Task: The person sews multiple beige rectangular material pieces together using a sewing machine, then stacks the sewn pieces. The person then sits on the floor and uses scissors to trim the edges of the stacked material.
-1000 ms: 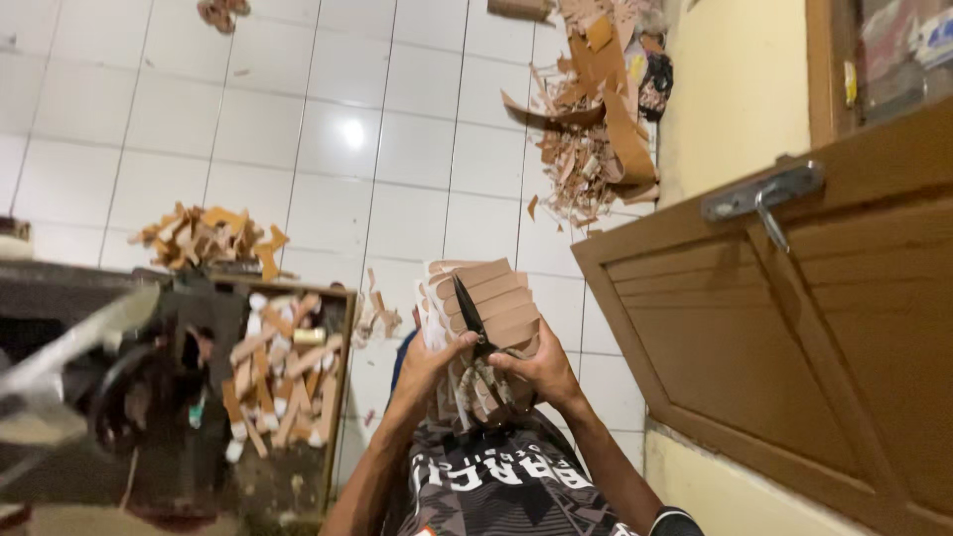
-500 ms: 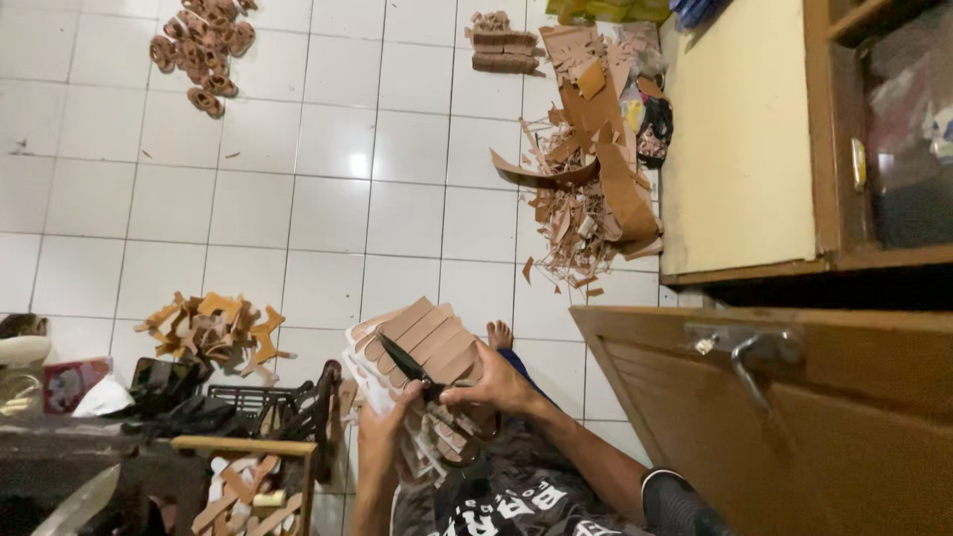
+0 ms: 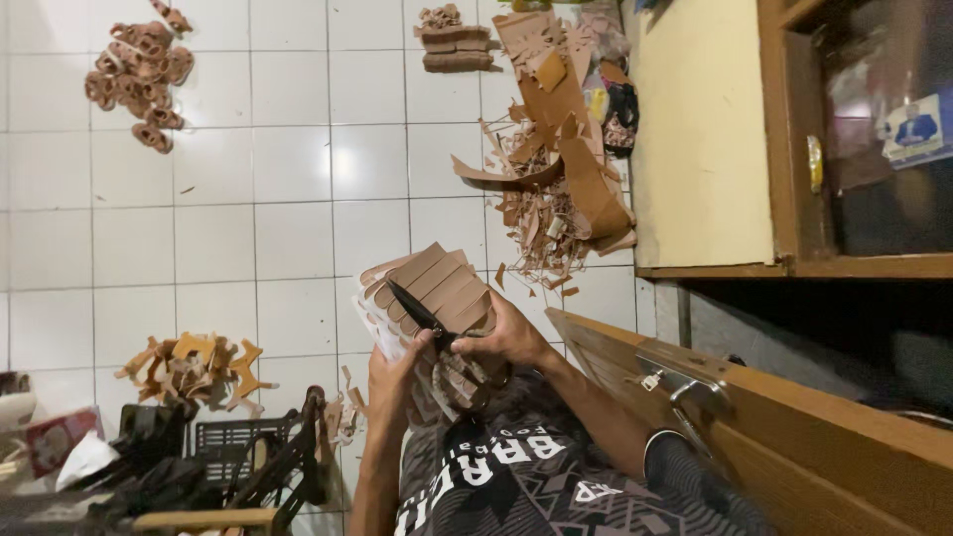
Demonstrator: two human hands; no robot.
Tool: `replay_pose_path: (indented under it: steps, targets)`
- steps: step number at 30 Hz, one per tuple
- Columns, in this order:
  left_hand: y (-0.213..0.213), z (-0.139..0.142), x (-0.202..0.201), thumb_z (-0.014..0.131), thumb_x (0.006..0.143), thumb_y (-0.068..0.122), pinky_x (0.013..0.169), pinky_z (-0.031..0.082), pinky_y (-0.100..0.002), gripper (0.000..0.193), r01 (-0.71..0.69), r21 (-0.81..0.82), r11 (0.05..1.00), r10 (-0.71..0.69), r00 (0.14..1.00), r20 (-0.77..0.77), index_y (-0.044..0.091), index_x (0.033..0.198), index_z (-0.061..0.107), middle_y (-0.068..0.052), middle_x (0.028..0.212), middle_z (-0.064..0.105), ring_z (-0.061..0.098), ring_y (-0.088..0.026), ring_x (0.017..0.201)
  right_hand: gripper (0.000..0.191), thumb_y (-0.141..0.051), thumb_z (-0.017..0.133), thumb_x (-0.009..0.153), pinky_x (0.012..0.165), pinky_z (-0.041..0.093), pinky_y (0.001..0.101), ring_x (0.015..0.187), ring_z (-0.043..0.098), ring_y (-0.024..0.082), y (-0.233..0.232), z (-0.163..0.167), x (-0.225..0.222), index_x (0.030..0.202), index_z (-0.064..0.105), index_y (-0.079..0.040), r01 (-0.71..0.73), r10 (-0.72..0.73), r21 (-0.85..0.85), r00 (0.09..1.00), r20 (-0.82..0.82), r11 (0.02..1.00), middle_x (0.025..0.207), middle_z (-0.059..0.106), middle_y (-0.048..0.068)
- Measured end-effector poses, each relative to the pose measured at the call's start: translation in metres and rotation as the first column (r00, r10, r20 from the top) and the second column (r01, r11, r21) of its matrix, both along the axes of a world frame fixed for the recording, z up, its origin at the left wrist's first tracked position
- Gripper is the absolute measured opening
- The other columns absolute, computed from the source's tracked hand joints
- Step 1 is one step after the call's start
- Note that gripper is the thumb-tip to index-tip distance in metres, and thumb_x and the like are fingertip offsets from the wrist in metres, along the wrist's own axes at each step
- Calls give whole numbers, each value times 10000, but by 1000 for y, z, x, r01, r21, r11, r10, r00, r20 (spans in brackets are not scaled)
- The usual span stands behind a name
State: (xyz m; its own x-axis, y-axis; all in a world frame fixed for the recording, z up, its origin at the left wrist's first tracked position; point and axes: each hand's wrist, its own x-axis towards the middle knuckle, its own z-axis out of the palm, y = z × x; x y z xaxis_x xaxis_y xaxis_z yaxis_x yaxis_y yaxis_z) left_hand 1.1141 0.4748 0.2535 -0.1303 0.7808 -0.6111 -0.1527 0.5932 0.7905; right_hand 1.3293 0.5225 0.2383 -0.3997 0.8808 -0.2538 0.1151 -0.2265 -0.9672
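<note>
Brown leather-like strips, fanned in a flat stack [image 3: 429,288], are lying just beyond both hands. Left hand [image 3: 395,375] fingers are curling shut around black scissors [image 3: 417,313], whose blades are pointing across the stack. Right hand [image 3: 508,335] fingers are pinching the stack's near edge above the white tiled floor [image 3: 288,228].

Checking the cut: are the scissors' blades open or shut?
Cannot tell: the scissors show only as one dark pointed shape across the stack of brown strips.

Small blue-white label [image 3: 915,129] on dark cabinet glass, upper right; red-white package [image 3: 50,437] lower left.
</note>
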Motion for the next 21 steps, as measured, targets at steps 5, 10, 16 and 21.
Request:
replay_pose_path:
  steps: [5, 10, 16, 21]
  targets:
    - [29, -14, 16, 800, 830, 366, 648, 499, -307, 483, 14, -56, 998, -13, 1000, 17, -13, 1094, 660, -70, 870, 686, 632, -168, 743, 1119, -428, 908, 667, 1136, 445, 379, 1323, 559, 270, 24, -10, 16, 1518, 358, 47, 30, -28, -64, 999, 37, 998, 1414, 569, 190]
    - [69, -23, 15, 784, 830, 385, 666, 496, -334, 517, 22, -154, 988, -20, 1000, 15, -24, 1118, 653, -95, 889, 678, 629, -199, 771, 1138, -475, 904, 669, 1158, 421, 380, 1349, 550, 278, 61, -21, 16, 1515, 355, 52, 23, -17, -79, 997, 69, 997, 1438, 557, 201]
    - [175, -26, 15, 790, 804, 343, 727, 536, -317, 506, 73, -91, 993, -60, 988, 142, 6, 1152, 640, -64, 950, 689, 655, -170, 831, 1117, -501, 891, 684, 1149, 435, 373, 1332, 566, 273, 147, -33, 14, 1506, 368, 46, 106, -99, -90, 991, 86, 990, 1428, 573, 193]
    - [298, -26, 5, 828, 805, 261, 712, 543, -313, 484, 266, 24, 964, -265, 942, 204, -30, 1140, 633, -84, 943, 687, 656, -178, 813, 1081, -475, 888, 706, 1130, 453, 369, 1305, 576, 266, 234, -23, 6, 1479, 351, 56, 245, -244, -9, 967, 76, 969, 1395, 570, 190]
